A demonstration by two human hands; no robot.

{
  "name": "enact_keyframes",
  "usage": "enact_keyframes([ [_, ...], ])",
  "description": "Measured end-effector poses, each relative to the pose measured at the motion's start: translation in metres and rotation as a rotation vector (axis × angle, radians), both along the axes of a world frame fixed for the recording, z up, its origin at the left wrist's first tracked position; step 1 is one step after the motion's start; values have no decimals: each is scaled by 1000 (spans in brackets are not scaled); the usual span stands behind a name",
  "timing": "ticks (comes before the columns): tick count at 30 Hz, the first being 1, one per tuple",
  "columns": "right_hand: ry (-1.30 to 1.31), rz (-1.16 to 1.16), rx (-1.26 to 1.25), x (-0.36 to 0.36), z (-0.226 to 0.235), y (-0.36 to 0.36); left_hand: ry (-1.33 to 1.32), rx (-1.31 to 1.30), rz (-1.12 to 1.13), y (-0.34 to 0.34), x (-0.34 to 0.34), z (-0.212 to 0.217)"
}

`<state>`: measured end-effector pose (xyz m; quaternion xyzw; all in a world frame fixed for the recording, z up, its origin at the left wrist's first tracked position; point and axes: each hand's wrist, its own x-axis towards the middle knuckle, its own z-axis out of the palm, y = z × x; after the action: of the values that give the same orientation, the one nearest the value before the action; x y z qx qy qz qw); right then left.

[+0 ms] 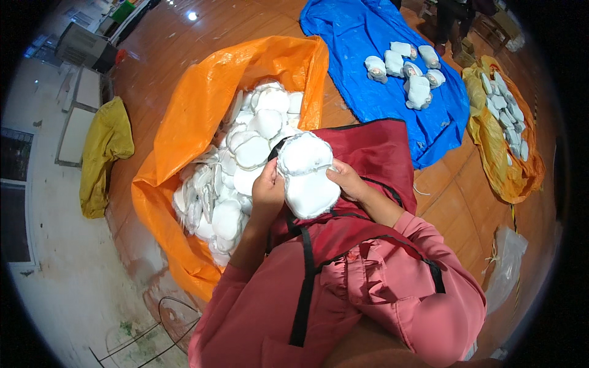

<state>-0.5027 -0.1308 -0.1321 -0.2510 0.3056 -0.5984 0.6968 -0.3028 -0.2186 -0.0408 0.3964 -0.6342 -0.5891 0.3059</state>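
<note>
Lap: pink sleeves and a dark red apron [380,153].
Hands: left hand [268,189] and right hand [347,180] both grip one white padded piece [307,175] above the apron.
Remaining: orange sack [196,122] looks mostly full.
Done: few pieces [405,70] on blue sheet [368,37].
</note>
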Motion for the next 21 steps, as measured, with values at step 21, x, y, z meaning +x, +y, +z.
enact_keyframes([
  [21, 483, 164, 65, -4, 78, -10, -225, 57, -22, 11, -17, 13],
])
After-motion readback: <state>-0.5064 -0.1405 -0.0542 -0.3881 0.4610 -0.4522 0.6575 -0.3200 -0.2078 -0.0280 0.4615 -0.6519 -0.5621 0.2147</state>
